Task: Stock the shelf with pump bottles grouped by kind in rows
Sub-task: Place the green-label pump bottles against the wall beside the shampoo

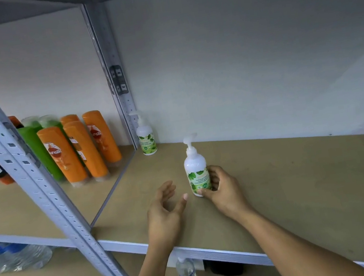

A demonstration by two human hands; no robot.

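Right hand point(222, 191) grips pump bottle point(196, 171).

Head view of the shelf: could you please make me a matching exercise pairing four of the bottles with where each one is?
Things:
1. nearer white plastic pump bottle with green-leaf label
2. farther white plastic pump bottle with green-leaf label
3. orange plastic shampoo bottles
4. small clear plastic bottle

Places:
A. on the lower shelf
B. gripped by the right hand
C. back left corner of the brown shelf board
D. neighbouring bay on the left

Pairs: 1-B, 2-C, 3-D, 4-A.
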